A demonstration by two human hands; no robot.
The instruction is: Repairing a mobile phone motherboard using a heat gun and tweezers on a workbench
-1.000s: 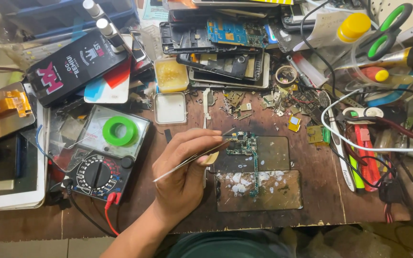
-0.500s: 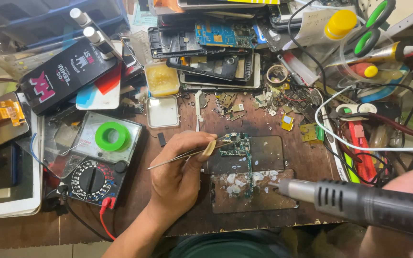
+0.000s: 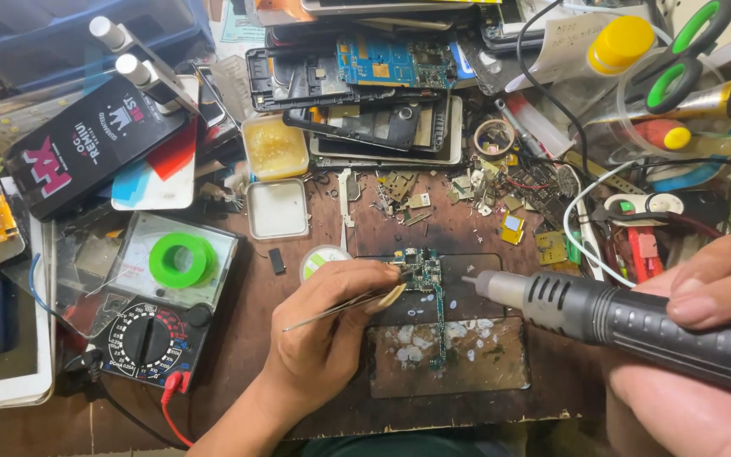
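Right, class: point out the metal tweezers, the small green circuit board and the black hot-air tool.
metal tweezers (image 3: 332, 310), head view, mid-shaft.
small green circuit board (image 3: 427, 277), head view, upper part.
black hot-air tool (image 3: 628, 324), head view, barrel.

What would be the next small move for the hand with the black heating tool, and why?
Probably to ease the hot-air tool a little leftward until its metal nozzle sits over the small green circuit board. The nozzle tip points at the board but is short of it, while the left hand already has tweezers at the board's top edge. The right hand grips the tool's handle.
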